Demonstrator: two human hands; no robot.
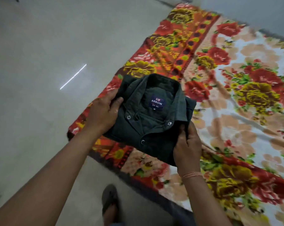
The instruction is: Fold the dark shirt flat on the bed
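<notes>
Dark shirt (154, 128) is what both my hands are holding. My left grip (105, 108) is clasping its left edge, with the thumb lying on top near the shoulder and the fingers tucked out of sight underneath. My right grip (187, 144) is pinching the right edge lower down, thumb and fingers curled round the layered cloth. The shirt is showing as a compact folded packet, front upward, with the collar (178, 101) spread open around the blue label (157, 101) and the snap (169, 123) fronts lying closed. It is sitting over the near corner of the bed (235, 124), above the flowered blanket (178, 38). I cannot tell whether it is resting on the blanket or hanging just clear of it. Beyond the left edge the grey floor (40, 62) is running alongside, and my sandal (109, 201) is standing on it below. I am judging the folding itself nearly finished, with setting down and smoothing left. The risk is that I am gripping only the two side edges. If the packet is hanging, the under-layers could be sagging and sliding out, so the fold would be opening as I lower it. The spot is also close to the bed's corner, and a careless release there could be tipping the shirt toward the floor. The soft, rumpled blanket could be creasing it too.
</notes>
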